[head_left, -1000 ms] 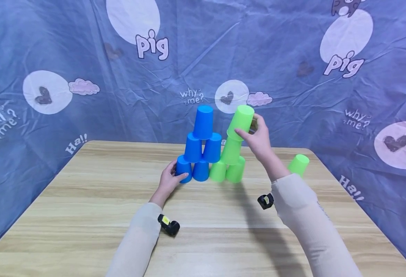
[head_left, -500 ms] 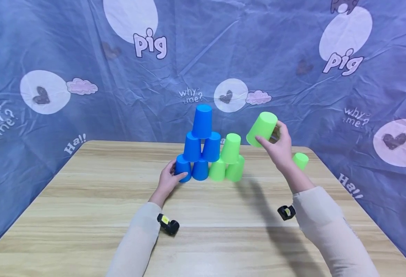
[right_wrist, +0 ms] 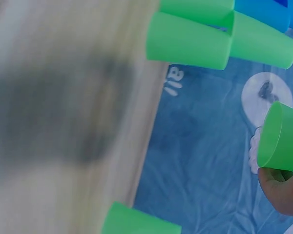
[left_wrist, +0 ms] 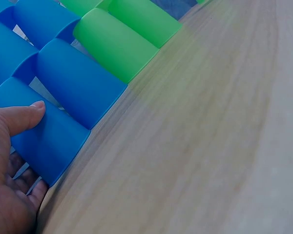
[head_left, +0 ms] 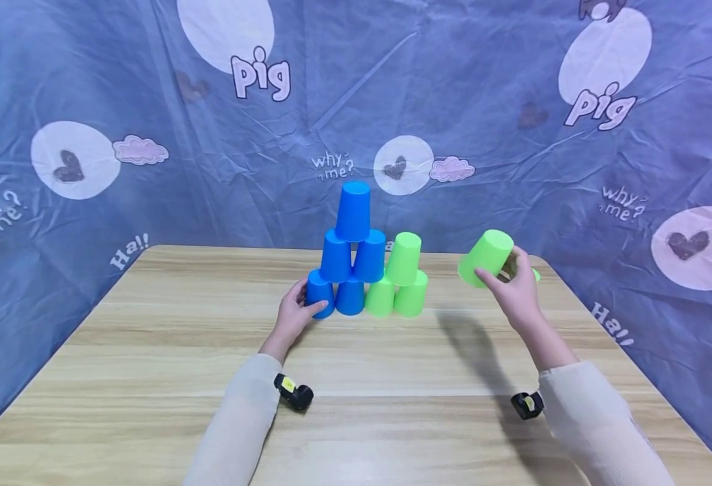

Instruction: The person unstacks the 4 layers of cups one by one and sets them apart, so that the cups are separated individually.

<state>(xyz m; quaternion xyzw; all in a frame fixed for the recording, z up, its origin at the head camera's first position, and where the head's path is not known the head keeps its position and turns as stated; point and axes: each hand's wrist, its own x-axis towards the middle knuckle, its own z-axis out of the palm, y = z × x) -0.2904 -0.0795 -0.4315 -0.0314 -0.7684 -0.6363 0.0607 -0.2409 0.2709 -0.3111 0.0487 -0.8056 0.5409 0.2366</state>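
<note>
Upside-down blue cups stand in a stepped stack, one blue cup (head_left: 353, 211) on top. My left hand (head_left: 291, 316) holds the bottom-left blue cup (head_left: 319, 295), thumb across its front and fingers round the far side, as the left wrist view also shows. Joined to their right is a green stack: an upper green cup (head_left: 404, 260) over two lower green cups (head_left: 412, 297). Off to the right, my right hand (head_left: 518, 293) grips a tilted green cup (head_left: 489, 256) above the table, its mouth angled down and left.
Another green cup (right_wrist: 136, 222) stands on the wooden table (head_left: 356, 432) at the right, mostly hidden behind my right hand in the head view. A printed blue cloth (head_left: 307, 101) hangs behind the table's far edge. Each wrist carries a small black camera (head_left: 295, 393).
My right hand has carried the green cup off the top of the green stack, then right and down. My left hand keeps its place at the bottom-left blue cup.
</note>
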